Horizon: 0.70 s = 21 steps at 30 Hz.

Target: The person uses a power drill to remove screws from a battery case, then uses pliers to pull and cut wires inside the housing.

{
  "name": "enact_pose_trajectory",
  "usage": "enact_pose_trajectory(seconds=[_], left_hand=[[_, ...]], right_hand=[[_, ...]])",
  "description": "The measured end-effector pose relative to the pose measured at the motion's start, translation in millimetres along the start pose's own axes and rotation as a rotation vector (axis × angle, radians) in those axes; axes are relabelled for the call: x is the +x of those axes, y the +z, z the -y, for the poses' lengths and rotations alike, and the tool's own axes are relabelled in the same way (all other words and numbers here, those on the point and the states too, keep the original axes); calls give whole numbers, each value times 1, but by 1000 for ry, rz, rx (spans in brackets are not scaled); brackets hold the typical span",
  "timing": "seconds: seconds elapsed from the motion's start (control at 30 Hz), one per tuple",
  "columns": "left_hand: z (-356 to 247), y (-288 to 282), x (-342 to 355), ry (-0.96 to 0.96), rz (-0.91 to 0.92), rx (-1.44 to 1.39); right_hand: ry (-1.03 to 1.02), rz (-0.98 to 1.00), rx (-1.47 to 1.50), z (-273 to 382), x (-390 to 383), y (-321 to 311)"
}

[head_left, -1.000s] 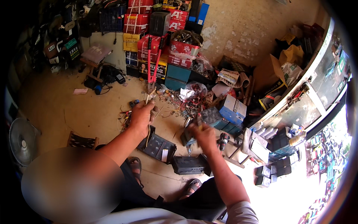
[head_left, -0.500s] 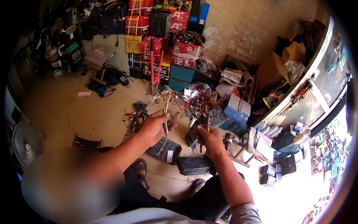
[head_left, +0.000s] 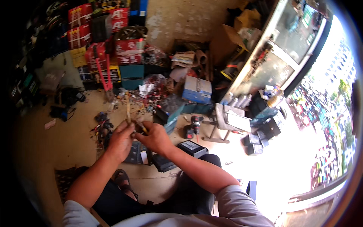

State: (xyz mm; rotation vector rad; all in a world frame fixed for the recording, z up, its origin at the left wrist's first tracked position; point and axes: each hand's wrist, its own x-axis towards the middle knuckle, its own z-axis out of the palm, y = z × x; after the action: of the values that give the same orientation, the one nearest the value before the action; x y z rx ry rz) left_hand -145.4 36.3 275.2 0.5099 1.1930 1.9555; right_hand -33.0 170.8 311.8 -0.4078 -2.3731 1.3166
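Observation:
My left hand point(head_left: 121, 142) is closed around a thin, bent tan strip point(head_left: 128, 108), like a length of cable, whose upper end sticks up past the fingers. Right against it, my right hand point(head_left: 155, 138) is closed on a small hand tool with a yellowish handle point(head_left: 144, 129); its kind is blurred and partly hidden by the fingers. The two hands touch or nearly touch at the fingertips. Below them on the floor lie a flat black plastic piece point(head_left: 133, 155) with a white label and a black box point(head_left: 163, 163).
Another black box point(head_left: 193, 148) lies by my right knee. Farther off are a red-and-black cordless drill point(head_left: 195, 123), a small stool point(head_left: 231, 115), a blue-grey box point(head_left: 197, 89) and tangled wires point(head_left: 102, 126). Red-handled bolt cutters point(head_left: 106, 77) lean against stacked cartons point(head_left: 128, 50).
My hands have come together from well apart, bringing the tool to the strip. The view has swung to the right, showing more of the bright doorway.

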Motion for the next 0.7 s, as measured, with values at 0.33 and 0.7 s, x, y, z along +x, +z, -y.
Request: enact_pose_trajectory(seconds=[0.33, 0.7], left_hand=[[1, 24, -1, 19, -136, 272], [19, 30, -11, 411, -166, 1162]], right_hand=[[-163, -234, 137, -39, 7, 16], [56, -407, 377, -43, 21, 12]])
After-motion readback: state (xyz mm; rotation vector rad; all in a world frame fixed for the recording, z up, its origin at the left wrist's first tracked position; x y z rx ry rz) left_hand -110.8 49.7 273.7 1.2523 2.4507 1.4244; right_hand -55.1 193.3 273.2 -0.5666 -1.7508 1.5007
